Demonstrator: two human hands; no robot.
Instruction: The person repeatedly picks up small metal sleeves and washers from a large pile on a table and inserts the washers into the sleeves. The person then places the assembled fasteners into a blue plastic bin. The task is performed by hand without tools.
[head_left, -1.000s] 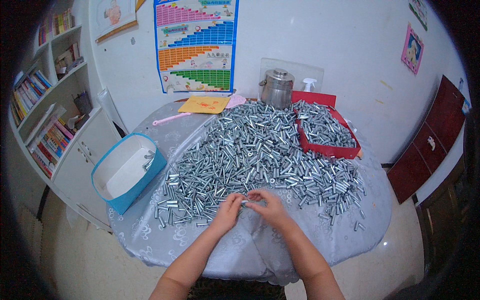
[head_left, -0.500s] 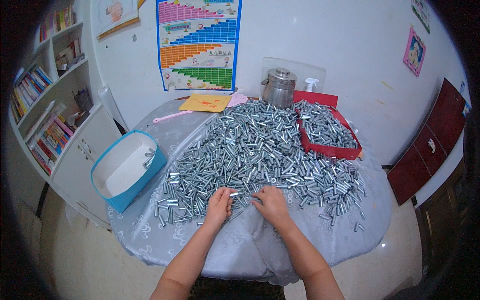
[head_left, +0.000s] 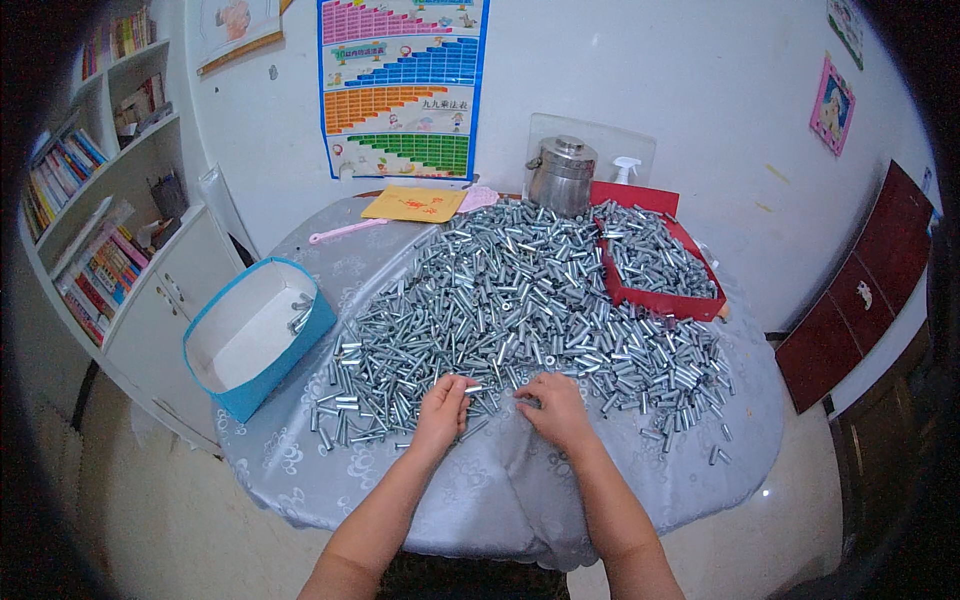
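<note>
A wide pile of small silver metal tubes and thin bolts (head_left: 500,290) spreads over the table before me. At the pile's near edge, my left hand (head_left: 441,412) is closed round a small metal tube (head_left: 474,389), whose bright end pokes out past the thumb. Just to its right, my right hand (head_left: 556,408) has thumb and fingertips pinched together on a small grey metal piece (head_left: 529,402), mostly covered by the fingers. The two hands are a short gap apart, with loose pieces between and beyond them.
At the left stands a blue box (head_left: 283,353) with a few metal pieces inside. A red box (head_left: 665,307) full of tubes sits at the right back, beside a steel pot (head_left: 562,180). A yellow envelope (head_left: 415,204) and pink-handled item (head_left: 347,232) lie at the back left.
My right hand has drawn slightly right and back from the pile's edge, its fingertips now pinched on a small metal piece. The left hand stays almost in place, still gripping its tube.
</note>
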